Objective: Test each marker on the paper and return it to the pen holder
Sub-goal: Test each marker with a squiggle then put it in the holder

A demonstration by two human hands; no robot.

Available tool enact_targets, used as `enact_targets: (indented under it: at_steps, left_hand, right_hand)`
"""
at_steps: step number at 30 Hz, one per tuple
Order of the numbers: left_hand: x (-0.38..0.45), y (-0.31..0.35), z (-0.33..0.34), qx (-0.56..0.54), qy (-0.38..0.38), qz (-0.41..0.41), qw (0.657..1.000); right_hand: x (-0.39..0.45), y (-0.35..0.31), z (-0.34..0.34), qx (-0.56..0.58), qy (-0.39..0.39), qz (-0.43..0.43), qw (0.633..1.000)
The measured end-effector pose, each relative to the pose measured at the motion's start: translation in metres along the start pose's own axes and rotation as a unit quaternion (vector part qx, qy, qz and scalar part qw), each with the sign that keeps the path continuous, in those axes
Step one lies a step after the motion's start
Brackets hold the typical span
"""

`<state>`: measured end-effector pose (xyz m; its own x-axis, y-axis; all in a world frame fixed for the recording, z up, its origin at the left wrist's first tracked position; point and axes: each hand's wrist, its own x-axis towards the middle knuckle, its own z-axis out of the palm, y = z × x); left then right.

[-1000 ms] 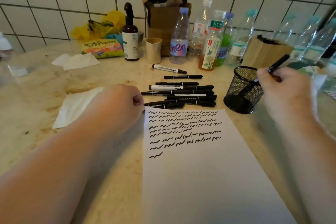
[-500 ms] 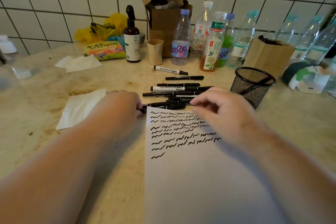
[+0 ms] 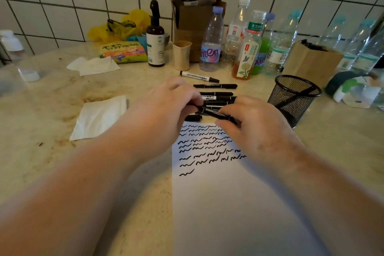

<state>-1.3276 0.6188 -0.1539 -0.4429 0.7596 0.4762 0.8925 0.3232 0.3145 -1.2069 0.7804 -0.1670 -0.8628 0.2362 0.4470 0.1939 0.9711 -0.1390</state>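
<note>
My left hand (image 3: 166, 108) and right hand (image 3: 251, 129) each pinch one end of a black marker (image 3: 209, 111) just above the paper (image 3: 228, 203), placed to uncap it (pen holder (image 3: 294, 97) stands right, within reach).

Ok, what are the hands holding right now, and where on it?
A black marker, held by both hands above the marker pile: the left hand pinches its left end, the right hand pinches its right end.
</note>
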Motion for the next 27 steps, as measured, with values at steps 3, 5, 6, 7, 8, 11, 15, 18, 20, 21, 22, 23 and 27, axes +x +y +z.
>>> enact_targets:
  at_steps: [3,5,6,7,8,11,15,18,20,21,22,23,27]
  left_hand:
    - [-0.001,0.003,-0.002,-0.056,0.004,-0.042,0.998]
    - [0.0,0.003,0.0,-0.047,-0.037,-0.067,0.996]
    - [0.001,0.004,0.001,-0.036,-0.066,-0.065,0.995]
    - [0.001,0.005,0.002,-0.028,-0.099,-0.057,0.993]
    - [0.001,0.006,0.004,-0.027,-0.129,-0.05,0.99]
    - [0.0,0.009,0.009,-0.05,-0.178,-0.05,0.982]
    - [0.0,0.012,0.009,-0.079,-0.198,-0.056,0.975]
    - [-0.001,0.013,0.006,-0.087,-0.205,-0.039,0.974]
    - [-0.001,0.013,0.004,-0.062,-0.221,-0.027,0.973]
    - [0.0,0.012,0.003,-0.054,-0.235,-0.024,0.97]
    - [0.001,0.013,0.002,-0.049,-0.249,-0.023,0.967]
    - [0.001,0.013,0.0,-0.047,-0.263,-0.023,0.963]
    - [-0.001,0.004,-0.009,-0.084,-0.312,-0.035,0.946]
  right_hand:
    - [-0.004,0.006,-0.001,0.139,-0.021,0.079,0.987]
    - [-0.007,0.011,-0.003,0.266,-0.032,0.132,0.954]
    - [-0.008,0.011,-0.004,0.326,-0.043,0.149,0.933]
    - [-0.008,0.011,-0.005,0.388,-0.056,0.155,0.907]
    - [-0.009,0.01,-0.006,0.45,-0.068,0.154,0.877]
    - [-0.012,0.008,-0.007,0.578,-0.079,0.154,0.797]
    - [-0.011,0.007,-0.006,0.604,-0.078,0.175,0.774]
    - [-0.011,0.005,-0.007,0.63,-0.079,0.18,0.751]
    - [-0.011,0.006,-0.007,0.629,-0.078,0.17,0.755]
    - [-0.012,0.007,-0.007,0.623,-0.078,0.161,0.761]
    - [-0.012,0.007,-0.007,0.617,-0.08,0.15,0.768]
    - [-0.013,0.008,-0.007,0.612,-0.083,0.137,0.775]
    - [-0.013,0.012,-0.013,0.612,-0.064,0.109,0.781]
